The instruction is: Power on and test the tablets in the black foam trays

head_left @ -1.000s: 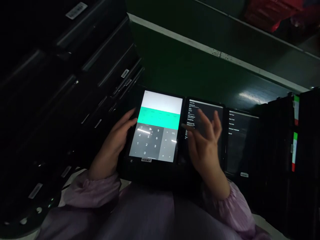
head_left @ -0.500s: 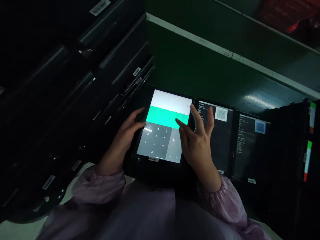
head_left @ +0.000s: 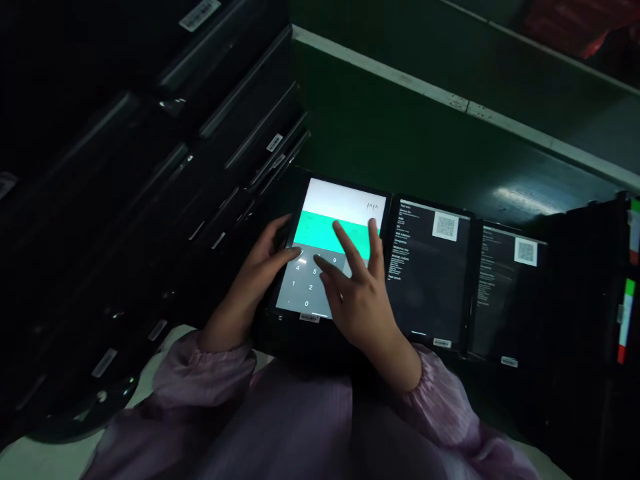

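A tablet [head_left: 345,187] shows a calculator, with a white strip, a green band and a grey number pad. My left hand [head_left: 253,277] grips its left edge, thumb on the glass by the 7 and fingers at the side, partly hidden. Over the keypad is my right hand [head_left: 363,300], holding nothing, its fingers apart. The index fingertip is at the 8 key; whether it presses the glass I cannot tell. This hand covers the lower right keys. Just right of it lies a second tablet [head_left: 430,287] with white text and a square code on a dark screen.
A third tablet [head_left: 505,313] with similar text lies further right. Tall stacks of black tablets [head_left: 200,133] with barcode labels rise on the left. Behind is a green surface [head_left: 360,113] crossed by a pale strip [head_left: 380,73]. Dark stacked items with green-white-red labels [head_left: 625,320] stand far right.
My right hand has moved left across the screen, from the green band to the number keys. Several characters now show in the white strip. My left hand keeps its hold.
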Action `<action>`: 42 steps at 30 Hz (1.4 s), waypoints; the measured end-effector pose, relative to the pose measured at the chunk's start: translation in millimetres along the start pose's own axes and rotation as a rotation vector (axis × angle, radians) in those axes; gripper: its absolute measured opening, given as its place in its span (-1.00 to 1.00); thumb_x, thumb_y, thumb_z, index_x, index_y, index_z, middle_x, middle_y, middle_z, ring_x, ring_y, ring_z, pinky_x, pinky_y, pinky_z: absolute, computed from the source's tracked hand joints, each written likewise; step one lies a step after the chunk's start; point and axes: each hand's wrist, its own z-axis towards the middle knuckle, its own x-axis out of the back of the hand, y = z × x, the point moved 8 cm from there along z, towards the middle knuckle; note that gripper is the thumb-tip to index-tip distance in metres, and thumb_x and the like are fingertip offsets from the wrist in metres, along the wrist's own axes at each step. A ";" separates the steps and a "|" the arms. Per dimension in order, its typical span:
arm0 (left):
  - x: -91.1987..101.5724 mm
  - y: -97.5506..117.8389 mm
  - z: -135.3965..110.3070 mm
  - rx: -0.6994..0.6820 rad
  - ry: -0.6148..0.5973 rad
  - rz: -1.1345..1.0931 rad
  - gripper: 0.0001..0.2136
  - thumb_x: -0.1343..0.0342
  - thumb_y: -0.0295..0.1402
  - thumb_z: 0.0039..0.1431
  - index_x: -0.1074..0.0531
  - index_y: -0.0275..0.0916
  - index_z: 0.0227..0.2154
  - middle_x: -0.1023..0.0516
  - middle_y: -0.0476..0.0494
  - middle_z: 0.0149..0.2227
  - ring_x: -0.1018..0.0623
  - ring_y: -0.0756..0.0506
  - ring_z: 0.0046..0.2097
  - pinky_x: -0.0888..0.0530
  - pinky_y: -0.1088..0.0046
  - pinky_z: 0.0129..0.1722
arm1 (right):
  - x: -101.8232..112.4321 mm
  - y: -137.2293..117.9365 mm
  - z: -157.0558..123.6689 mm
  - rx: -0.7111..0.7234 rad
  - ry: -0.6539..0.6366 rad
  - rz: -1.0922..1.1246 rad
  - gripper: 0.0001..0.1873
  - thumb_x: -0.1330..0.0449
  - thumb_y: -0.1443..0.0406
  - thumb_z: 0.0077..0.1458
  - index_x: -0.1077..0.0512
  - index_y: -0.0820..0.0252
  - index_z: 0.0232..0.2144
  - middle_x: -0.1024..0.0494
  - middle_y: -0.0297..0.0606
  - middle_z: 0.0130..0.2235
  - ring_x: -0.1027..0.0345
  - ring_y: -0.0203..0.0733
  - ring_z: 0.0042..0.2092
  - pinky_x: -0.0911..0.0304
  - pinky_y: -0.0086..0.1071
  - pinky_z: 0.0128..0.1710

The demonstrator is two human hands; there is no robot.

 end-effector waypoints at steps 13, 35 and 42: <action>0.0 -4.6 4.0 -0.004 -0.002 0.027 -0.40 -0.30 -0.21 0.04 -0.51 -0.07 0.21 -0.63 -0.14 0.24 -0.55 -0.42 0.30 -0.55 -0.02 0.27 | 10.5 39.0 1.7 -0.165 0.099 -0.110 -0.61 -0.05 0.32 0.48 -0.69 0.13 0.03 -0.36 -0.14 0.48 0.31 0.35 0.64 -0.04 0.47 0.51; 7.2 -2.7 6.8 -0.052 0.138 0.021 -0.57 -0.35 -0.20 0.02 -0.65 -0.02 0.01 -0.68 -0.07 0.17 -0.52 -0.40 0.33 -0.47 0.00 0.37 | 92.5 102.4 -58.0 -0.271 0.341 -0.227 -0.62 -0.06 0.19 0.51 -0.71 0.01 -0.06 -0.57 -0.18 0.30 -0.14 0.32 0.53 -0.31 0.43 0.35; -11.1 20.1 46.1 -0.197 0.030 -0.017 -0.57 -0.31 -0.25 -0.10 -0.63 -0.14 -0.07 -0.71 -0.16 0.05 -0.52 -0.39 0.31 -0.44 -0.04 0.36 | 74.1 77.1 -41.6 -0.171 0.269 -0.088 -0.64 -0.07 0.24 0.50 -0.69 0.02 -0.02 -0.54 -0.16 0.33 -0.18 0.25 0.51 -0.34 0.32 0.37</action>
